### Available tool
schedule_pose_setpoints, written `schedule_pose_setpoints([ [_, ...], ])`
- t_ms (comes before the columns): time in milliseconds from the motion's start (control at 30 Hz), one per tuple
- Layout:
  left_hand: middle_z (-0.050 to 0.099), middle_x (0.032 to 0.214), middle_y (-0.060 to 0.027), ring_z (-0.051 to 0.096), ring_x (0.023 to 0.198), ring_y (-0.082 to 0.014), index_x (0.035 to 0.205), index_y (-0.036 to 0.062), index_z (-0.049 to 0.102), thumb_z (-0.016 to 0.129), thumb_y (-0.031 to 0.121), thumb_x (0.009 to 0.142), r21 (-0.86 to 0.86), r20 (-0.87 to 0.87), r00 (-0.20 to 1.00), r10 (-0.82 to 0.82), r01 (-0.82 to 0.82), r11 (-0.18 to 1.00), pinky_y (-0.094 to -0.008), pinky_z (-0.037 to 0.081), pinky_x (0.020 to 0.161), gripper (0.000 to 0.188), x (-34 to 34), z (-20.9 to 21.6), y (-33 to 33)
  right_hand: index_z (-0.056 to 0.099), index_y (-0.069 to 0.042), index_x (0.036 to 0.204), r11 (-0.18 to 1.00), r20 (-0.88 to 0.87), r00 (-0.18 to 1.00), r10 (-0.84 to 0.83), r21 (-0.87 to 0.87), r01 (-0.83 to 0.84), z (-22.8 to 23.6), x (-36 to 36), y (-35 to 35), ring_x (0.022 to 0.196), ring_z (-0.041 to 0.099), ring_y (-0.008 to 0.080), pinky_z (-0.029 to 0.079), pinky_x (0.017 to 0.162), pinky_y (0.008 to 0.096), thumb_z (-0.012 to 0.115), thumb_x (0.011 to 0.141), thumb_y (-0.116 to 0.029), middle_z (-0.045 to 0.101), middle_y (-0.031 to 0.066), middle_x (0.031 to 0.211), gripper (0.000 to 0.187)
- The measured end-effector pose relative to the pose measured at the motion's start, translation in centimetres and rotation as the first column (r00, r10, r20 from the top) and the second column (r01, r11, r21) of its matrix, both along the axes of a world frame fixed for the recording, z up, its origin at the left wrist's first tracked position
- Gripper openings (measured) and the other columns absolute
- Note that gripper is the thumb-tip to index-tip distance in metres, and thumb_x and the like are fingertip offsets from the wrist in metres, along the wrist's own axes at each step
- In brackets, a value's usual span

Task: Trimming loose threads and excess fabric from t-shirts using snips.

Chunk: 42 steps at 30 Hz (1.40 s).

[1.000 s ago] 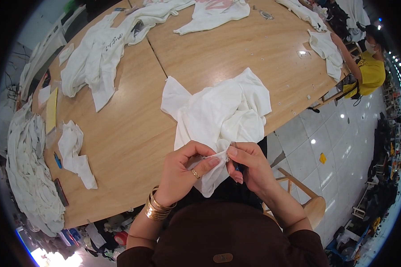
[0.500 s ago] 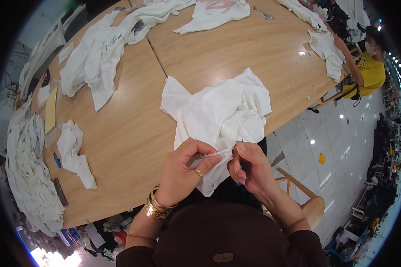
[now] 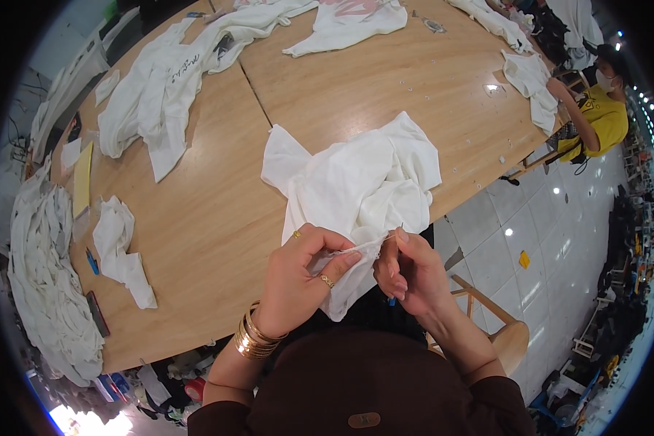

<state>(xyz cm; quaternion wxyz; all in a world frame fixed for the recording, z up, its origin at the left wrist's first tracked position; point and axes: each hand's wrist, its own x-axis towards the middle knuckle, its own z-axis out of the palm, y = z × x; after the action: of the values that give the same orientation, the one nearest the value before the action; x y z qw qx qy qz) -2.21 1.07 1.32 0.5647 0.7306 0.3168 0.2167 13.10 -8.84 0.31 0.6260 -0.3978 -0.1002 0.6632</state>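
A white garment [image 3: 341,178] lies crumpled on the near edge of the table, its lower part hanging over toward me. My left hand [image 3: 301,272] is closed on a fold of it, thumb and forefinger pinching the frayed edge. Just right of that edge, my right hand [image 3: 420,275] pinches a thin needle [image 3: 402,226] between thumb and forefinger. A fine thread seems to run from the fabric to these fingertips. Under the curled fingers of the right hand shows a small blue tip [image 3: 392,301]; the rest of it is hidden.
More white garments lie on the wooden table [image 3: 225,240], with a big heap [image 3: 47,283] at the left edge. A blue-handled tool [image 3: 92,261] sits near a small white piece [image 3: 122,251]. A wooden stool [image 3: 509,341] stands right; a person in yellow [image 3: 599,120] handles cloth.
My right hand has shifted slightly right and up with the needle, a little farther from the fabric edge. The left hand keeps its pinch in the same place.
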Motion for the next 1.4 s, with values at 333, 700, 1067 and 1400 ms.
schedule_pose_setpoints([
  [333, 0.061, 0.078, -0.0031, 0.056, 0.070, -0.0101, 0.087, 0.0010, 0.061, 0.067, 0.012, 0.080, -0.144, -0.070, 0.996, 0.047, -0.057, 0.988, -0.0234, 0.046, 0.067, 0.014, -1.5, -1.7, 0.5, 0.045, -0.006, 0.058, 0.948, 0.064, 0.958, -0.280, 0.173, 0.266, 1.6, 4.4, -0.9, 0.035, 0.033, 0.0117, 0.029, 0.034, 0.0244, 0.043, 0.093, -0.032, 0.036, 0.0030, 0.043, 0.043],
  [700, 0.061, 0.082, 0.0001, 0.053, 0.075, -0.0057, 0.090, -0.0002, 0.058, 0.064, 0.011, 0.084, -0.474, 0.080, 0.997, -0.002, 0.040, 0.880, -0.0211, 0.044, 0.072, 0.014, -1.4, -0.6, 0.9, 0.056, 0.000, 0.082, 0.974, 0.857, 0.511, -0.066, -0.055, 0.218, 3.3, 3.0, -0.7, 0.059, 0.045, 0.0035, 0.038, 0.054, 0.0178, 0.068, 0.078, -0.012, 0.057, -0.0006, 0.071, 0.017],
  [1067, 0.060, 0.084, -0.0006, 0.053, 0.077, -0.0059, 0.092, -0.0004, 0.058, 0.063, 0.011, 0.085, -0.467, 0.109, 0.994, -0.017, 0.067, 0.882, -0.0215, 0.043, 0.073, 0.014, -1.4, -0.5, 0.7, 0.053, -0.001, 0.097, 0.972, 0.828, 0.508, 0.235, -0.194, -0.134, 4.1, 0.2, -1.0, 0.064, 0.058, 0.0129, 0.046, 0.059, 0.0261, 0.063, 0.085, -0.020, 0.062, 0.0105, 0.081, 0.024],
  [1400, 0.062, 0.084, -0.0007, 0.055, 0.077, -0.0063, 0.094, -0.0010, 0.059, 0.063, 0.010, 0.084, -0.462, 0.088, 0.996, -0.001, 0.042, 0.886, -0.0216, 0.044, 0.073, 0.015, -1.2, -0.5, 0.5, 0.056, -0.005, 0.086, 0.992, 0.988, 0.146, 0.051, -0.033, -0.125, 1.9, -1.4, -0.6, 0.056, 0.060, 0.0215, 0.045, 0.049, 0.0295, 0.064, 0.083, -0.023, 0.062, 0.0066, 0.070, 0.020],
])
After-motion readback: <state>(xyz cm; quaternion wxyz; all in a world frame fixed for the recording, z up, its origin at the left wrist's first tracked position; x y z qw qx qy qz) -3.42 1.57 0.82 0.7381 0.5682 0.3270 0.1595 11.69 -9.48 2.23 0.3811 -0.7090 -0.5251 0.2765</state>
